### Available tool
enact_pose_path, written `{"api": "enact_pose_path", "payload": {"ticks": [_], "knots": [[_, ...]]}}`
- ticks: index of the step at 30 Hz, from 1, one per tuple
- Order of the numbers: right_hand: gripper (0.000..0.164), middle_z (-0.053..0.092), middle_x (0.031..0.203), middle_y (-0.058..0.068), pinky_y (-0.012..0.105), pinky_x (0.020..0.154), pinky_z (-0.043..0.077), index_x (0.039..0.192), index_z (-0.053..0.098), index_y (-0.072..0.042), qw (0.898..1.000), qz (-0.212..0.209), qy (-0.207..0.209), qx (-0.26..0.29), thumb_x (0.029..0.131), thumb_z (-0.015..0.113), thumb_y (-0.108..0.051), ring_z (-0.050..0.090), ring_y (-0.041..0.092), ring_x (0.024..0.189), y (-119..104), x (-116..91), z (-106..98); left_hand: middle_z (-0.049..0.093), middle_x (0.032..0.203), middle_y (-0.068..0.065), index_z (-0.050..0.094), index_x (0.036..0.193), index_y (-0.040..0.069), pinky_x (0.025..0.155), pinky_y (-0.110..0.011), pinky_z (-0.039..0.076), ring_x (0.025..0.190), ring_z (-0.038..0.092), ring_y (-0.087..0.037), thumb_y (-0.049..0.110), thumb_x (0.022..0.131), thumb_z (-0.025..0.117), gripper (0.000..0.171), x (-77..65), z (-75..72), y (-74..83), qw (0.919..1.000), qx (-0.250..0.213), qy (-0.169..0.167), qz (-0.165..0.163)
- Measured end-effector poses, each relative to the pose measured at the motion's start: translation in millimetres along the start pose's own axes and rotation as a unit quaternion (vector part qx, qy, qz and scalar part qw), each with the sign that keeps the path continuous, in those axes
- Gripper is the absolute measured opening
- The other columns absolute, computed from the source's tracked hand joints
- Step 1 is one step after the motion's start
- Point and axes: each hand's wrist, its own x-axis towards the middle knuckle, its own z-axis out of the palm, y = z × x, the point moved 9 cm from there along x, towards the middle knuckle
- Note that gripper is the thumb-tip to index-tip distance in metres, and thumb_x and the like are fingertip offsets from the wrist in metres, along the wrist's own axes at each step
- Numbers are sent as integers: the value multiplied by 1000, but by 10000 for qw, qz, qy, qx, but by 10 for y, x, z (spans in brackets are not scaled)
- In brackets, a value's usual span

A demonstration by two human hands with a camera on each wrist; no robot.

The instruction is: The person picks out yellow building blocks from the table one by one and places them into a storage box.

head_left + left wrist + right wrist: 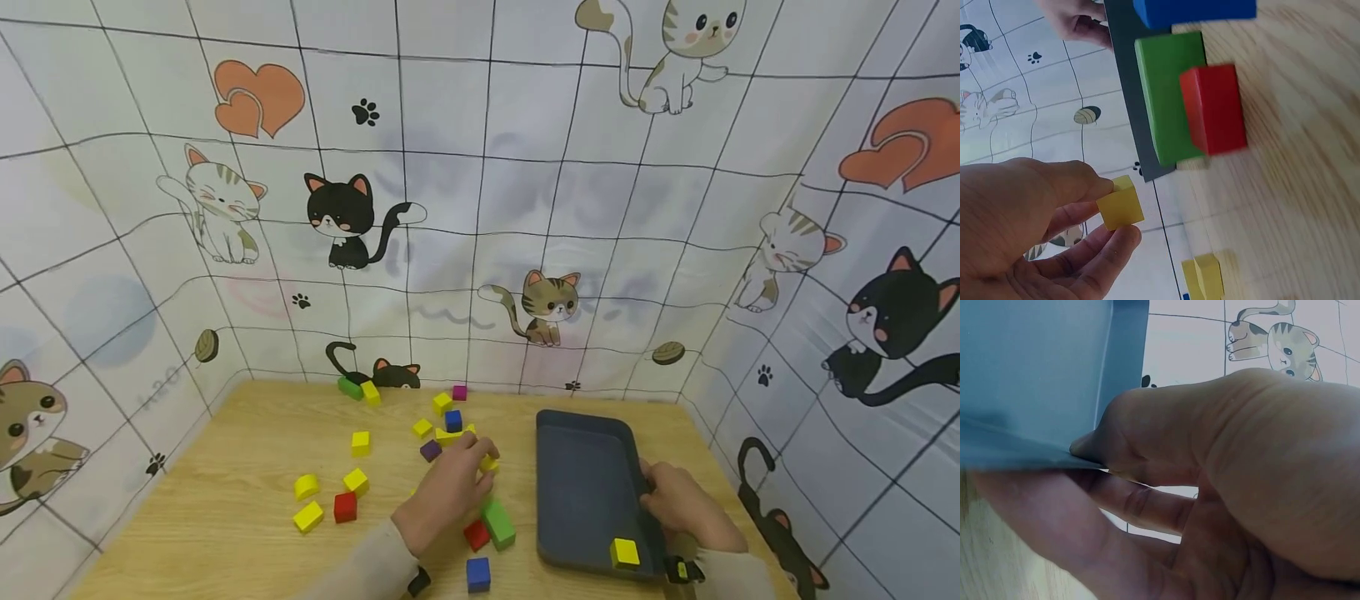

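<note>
Between thumb and fingers, my left hand [453,487] pinches a yellow cube [1120,207] over the middle of the table. Just below it in the head view are a long green block [498,523], a red cube [476,534] and a blue cube [478,575]. My right hand [682,504] grips the right side of a dark grey tray [588,483], thumb inside the wall and fingers underneath in the right wrist view. Another yellow cube [624,553] lies in the tray's near right corner.
Loose blocks lie left of the tray, among them a red cube [345,507], a yellow arched block [306,487], a purple block [431,451] and a magenta cube [459,392]. A cat-printed curtain [450,250] encloses the wooden table [240,467] at the back and sides.
</note>
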Motion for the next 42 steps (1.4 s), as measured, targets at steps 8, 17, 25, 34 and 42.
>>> {"api": "enact_pose_path", "payload": {"ticks": [8,17,25,34,42], "knots": [[42,69,101,24,36,60,55,122,57,20,9998,-49,-20,187,83,63,4,64,21,70,-66,10,30,52,101,2,63,118,18,69,-13,47,80,50,-8,19,93,74,27,16,117,292,9985,25,-141,521],[33,69,97,20,36,60,55,114,64,14,9999,-38,0,111,83,65,3,64,20,70,-49,5,29,50,98,8,65,112,20,64,-8,42,77,47,-1,17,94,73,20,63,378,716,9901,366,-408,1292],[40,69,94,21,33,50,53,122,59,16,9998,14,-99,158,84,63,6,63,21,57,-52,7,31,50,101,12,64,116,25,72,-9,44,84,48,0,22,95,73,23,102,697,996,9796,664,-1095,1548],[52,67,105,29,35,60,54,132,50,20,9998,-84,-197,-2,84,65,5,65,20,65,-76,12,41,56,106,14,68,117,29,75,-9,46,89,51,1,22,94,74,25,141,1010,1160,9705,780,-1526,1699],[62,62,116,36,35,62,54,140,39,19,9995,-196,-226,-103,87,65,4,64,20,60,-84,-9,31,56,107,15,69,117,29,75,-10,47,91,53,3,18,93,74,27,150,1151,1225,9690,612,-1752,1631]]}}
